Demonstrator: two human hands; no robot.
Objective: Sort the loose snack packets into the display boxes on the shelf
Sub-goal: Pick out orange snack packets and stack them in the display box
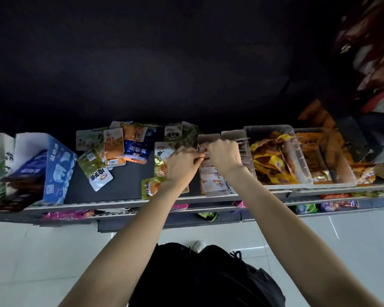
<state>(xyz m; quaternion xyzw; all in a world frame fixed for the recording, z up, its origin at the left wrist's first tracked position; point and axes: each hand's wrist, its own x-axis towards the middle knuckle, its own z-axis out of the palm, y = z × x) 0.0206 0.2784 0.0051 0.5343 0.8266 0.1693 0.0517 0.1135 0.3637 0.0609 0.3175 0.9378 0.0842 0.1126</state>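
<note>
A narrow cardboard display box (232, 135) stands on the dark shelf (124, 180), filled with a row of white and orange snack packets (213, 180). Both hands meet over its far half. My left hand (182, 163) pinches the edge of a packet at the box's left wall, fingers curled. My right hand (225, 155) reaches down into the box with fingers curled over the packets there; what it grips is hidden. Loose packets (113, 149) lie scattered on the shelf to the left: orange, green, blue and white ones. Two more (152, 187) lie under my left wrist.
Two clear plastic bins (297, 151) of yellow and orange packets stand right of the cardboard box. A blue display box (58, 169) and other cartons stand at the shelf's left end. Lower shelves hold more snacks. White tiled floor (31, 262) lies below.
</note>
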